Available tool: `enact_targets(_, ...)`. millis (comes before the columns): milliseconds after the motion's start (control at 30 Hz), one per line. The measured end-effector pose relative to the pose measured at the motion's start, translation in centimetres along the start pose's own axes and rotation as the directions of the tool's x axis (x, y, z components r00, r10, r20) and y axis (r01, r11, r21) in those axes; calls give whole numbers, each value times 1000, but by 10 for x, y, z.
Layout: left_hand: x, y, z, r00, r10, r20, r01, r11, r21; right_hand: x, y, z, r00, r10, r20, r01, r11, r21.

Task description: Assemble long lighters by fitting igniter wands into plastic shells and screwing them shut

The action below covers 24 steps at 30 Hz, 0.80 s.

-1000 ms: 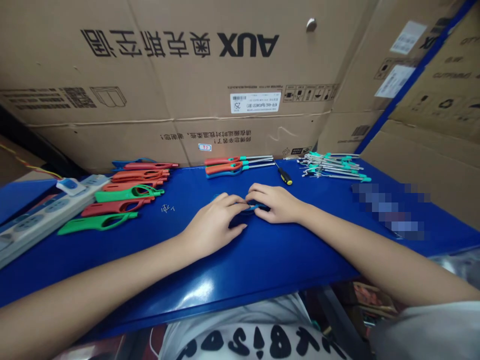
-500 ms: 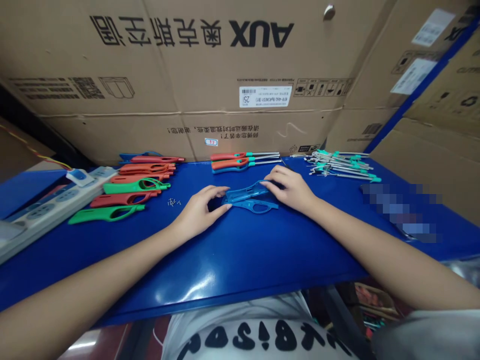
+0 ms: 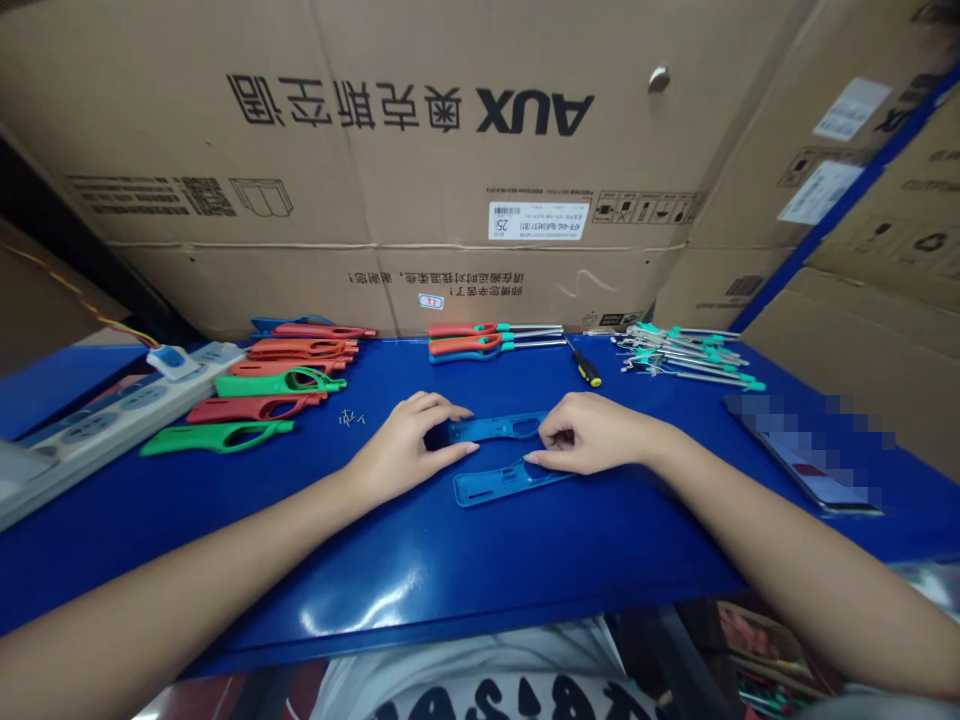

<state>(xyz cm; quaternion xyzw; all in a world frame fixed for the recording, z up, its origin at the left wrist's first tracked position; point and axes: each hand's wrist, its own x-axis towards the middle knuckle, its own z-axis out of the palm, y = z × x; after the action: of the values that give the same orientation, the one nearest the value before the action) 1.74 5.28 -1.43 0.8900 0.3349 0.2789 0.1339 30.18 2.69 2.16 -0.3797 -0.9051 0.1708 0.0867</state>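
Two blue plastic lighter handle halves lie one behind the other on the table. My left hand (image 3: 412,445) has thumb and fingers closed around the left end of the farther blue handle half (image 3: 496,429), which has a trigger loop. My right hand (image 3: 596,435) is curled over the right ends of both pieces, hiding them. Its thumb touches the nearer blue handle half (image 3: 487,486), whose hollow inside faces up. A few small metal bits (image 3: 351,418) lie left of my left hand.
Red, orange and green lighter handles (image 3: 255,410) lie left beside a white power strip (image 3: 127,410). Assembled lighters (image 3: 465,345), a screwdriver (image 3: 585,367) and metal lighter rods with green parts (image 3: 682,355) lie along the cardboard (image 3: 420,210). A phone (image 3: 795,460) lies right.
The two blue halves, close together before, are now apart, the nearer one pulled toward me. My right hand has moved nearer and curled more. The screwdriver shows more fully.
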Motion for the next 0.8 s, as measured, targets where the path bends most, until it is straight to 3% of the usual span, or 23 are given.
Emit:
enact_targets(133,-3,11,-5,1000,10,18,-11,999,33,4,3,-1,993,66,-96,-72,995,-67)
enact_targets(233,-7,25,-8,989,108,106,-114,992,54,-1,18,-16,941,210,-265,-273,935,-228)
enact_targets(333,-11,33,-8,964,181,197,-203,975,95,-16,46,-36,771,420,-479,-603,723,-336)
enact_targets(400,-12,33,-7,952,212,220,-245,961,133,-31,68,-49,604,567,-561,-787,534,-308)
enact_targets(467,-12,31,-7,947,235,218,-273,947,166,-47,89,-59,402,734,-547,-915,349,-203)
enact_targets(500,-12,29,-7,946,244,214,-283,942,179,-54,98,-63,345,774,-531,-938,297,-177)
enact_targets(567,-12,26,-10,945,255,206,-295,935,195,-66,113,-68,280,819,-501,-960,237,-148)
enact_targets(667,-12,23,-15,937,275,216,-317,928,197,-74,127,-70,240,848,-473,-971,206,-123)
enact_targets(800,-11,17,-21,926,301,226,-343,923,175,-74,136,-65,242,854,-461,-970,217,-107)
